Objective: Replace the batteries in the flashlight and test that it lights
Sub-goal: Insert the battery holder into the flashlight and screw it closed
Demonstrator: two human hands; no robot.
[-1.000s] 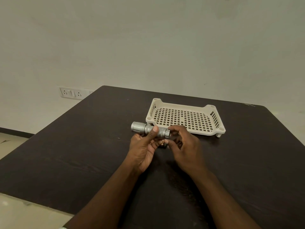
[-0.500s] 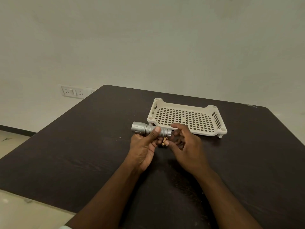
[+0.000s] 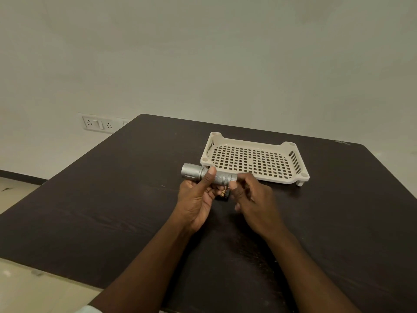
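A silver flashlight [image 3: 198, 173] is held level above the dark table [image 3: 112, 199], its head pointing left. My left hand [image 3: 197, 199] grips its barrel from below, thumb across the top. My right hand [image 3: 252, 197] pinches the tail end of the flashlight with fingertips; the tail cap is hidden under them. Below the barrel, between the two hands, a small dark and gold battery [image 3: 224, 194] shows; I cannot tell whether it lies on the table or rests in the fingers.
A cream perforated plastic tray [image 3: 293, 163] stands on short legs just behind the hands. A wall socket plate [image 3: 99, 124] sits on the wall at the left. The table's left edge drops to a tiled floor.
The right hand's fingers have shifted on the flashlight's tail end, and the battery under the barrel shows more. The flashlight stays in the same place.
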